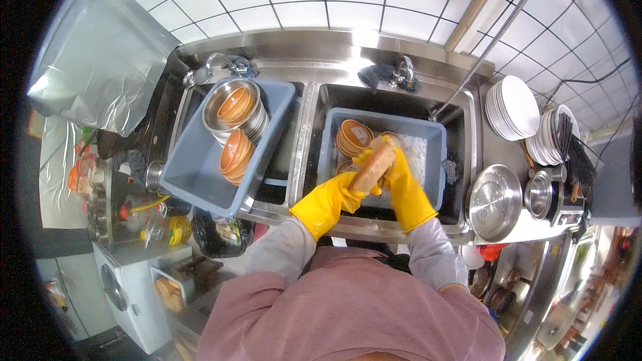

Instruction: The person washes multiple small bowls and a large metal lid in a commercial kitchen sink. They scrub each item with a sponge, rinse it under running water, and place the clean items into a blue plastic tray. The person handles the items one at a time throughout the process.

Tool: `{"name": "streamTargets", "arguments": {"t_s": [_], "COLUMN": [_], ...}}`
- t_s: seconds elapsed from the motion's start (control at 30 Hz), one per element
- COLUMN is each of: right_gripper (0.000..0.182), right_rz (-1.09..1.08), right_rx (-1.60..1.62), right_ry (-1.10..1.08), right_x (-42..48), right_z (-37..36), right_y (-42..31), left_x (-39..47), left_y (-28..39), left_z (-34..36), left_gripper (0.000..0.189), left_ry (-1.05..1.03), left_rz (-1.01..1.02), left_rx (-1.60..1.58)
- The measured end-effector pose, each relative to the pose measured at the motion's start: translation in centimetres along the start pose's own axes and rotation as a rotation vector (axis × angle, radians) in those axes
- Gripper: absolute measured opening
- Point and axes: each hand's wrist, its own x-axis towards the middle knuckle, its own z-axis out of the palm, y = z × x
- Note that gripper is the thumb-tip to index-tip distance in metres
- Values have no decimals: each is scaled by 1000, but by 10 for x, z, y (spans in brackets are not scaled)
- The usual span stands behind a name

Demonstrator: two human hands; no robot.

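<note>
Yellow rubber gloves cover both my hands above a blue-grey plastic tub [441,160] in the right sink basin. My left hand [346,193] grips the lower end of a brown bowl [372,168], tilted on its side. Around its upper right side is my right hand [393,165]; something pale, perhaps a sponge, shows near those fingers. Orange-brown bowls [355,135] lie in the tub beside whitish suds [415,153]. A second blue-grey tub [188,175], tilted over the left basin, holds stacked steel bowls [213,105] and more orange-brown bowls [234,153].
Stacks of white plates [511,108] and a wide steel pan [495,203] stand on the right counter. Two faucets [404,72] rise behind the basins. A flexible metal hose [494,40] hangs into the right basin. A metal divider [303,145] separates the basins.
</note>
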Motion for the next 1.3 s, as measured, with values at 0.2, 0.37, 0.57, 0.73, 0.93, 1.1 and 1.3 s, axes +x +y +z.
{"name": "streamTargets", "arguments": {"t_s": [0.2, 0.37, 0.57, 0.73, 0.93, 1.1, 1.3], "right_gripper": [39, 39, 41, 42, 45, 46, 25], "right_rz": [-184, -220, -394, -842, -897, -1177, -103], "right_rx": [51, -42, 119, -487, -456, -1947, -1215], "right_ry": [-29, -72, 6, 126, 68, 404, 234], "right_x": [74, 93, 90, 17, 87, 87, 117], "right_z": [-42, -11, 43, 134, 106, -32, -157], "right_y": [41, 33, 94, 123, 110, 103, 129], "left_x": [-15, -28, -19, -93, -132, -175, -244], "left_y": [-1, 22, 32, 33, 19, 23, 45], "left_z": [28, 7, 17, 79, 115, 206, 79], "left_gripper": [53, 68, 54, 52, 45, 53, 34], "left_ry": [274, 621, 660, 1070, 632, 1459, 1803], "left_rz": [357, 735, 1417, 998, 960, 738, 712], "left_rx": [222, 293, 126, 688, 627, 1455, 1998]}}
